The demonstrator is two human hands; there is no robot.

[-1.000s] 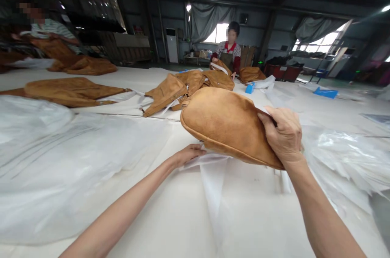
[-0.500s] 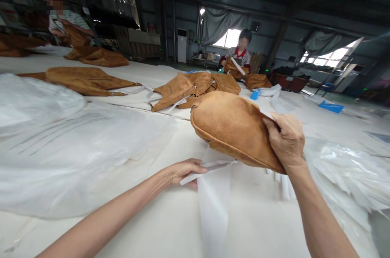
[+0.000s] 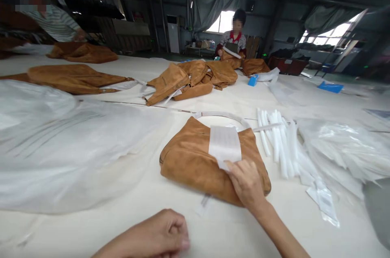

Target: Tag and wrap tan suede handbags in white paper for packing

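Observation:
A tan leather bag (image 3: 195,168) lies on the white table in front of me. A wide white foam-like strip (image 3: 225,142) runs over its upper middle, and a wrapped handle (image 3: 224,115) arches behind it. My right hand (image 3: 246,181) pinches the strip's near end between thumb and fingers, resting against the bag's front. Close to the near edge of the view, my left hand (image 3: 158,233) is apart from the bag, fingers curled in, with nothing visible in them. Its lower fingers are partly hidden. A small clear tag (image 3: 204,204) pokes out below the bag.
Several white foam rods (image 3: 277,140) lie right of the bag, beside stacked clear plastic bags (image 3: 341,148). Large plastic sheeting (image 3: 61,156) covers the left side. More tan bags (image 3: 189,77) are piled farther back. Two people work across the table, one holding a bag (image 3: 231,59).
The tan bag has gone from being held up, tilted, in my right hand to lying on the table. My left hand has let go of a white strip and drawn back toward me.

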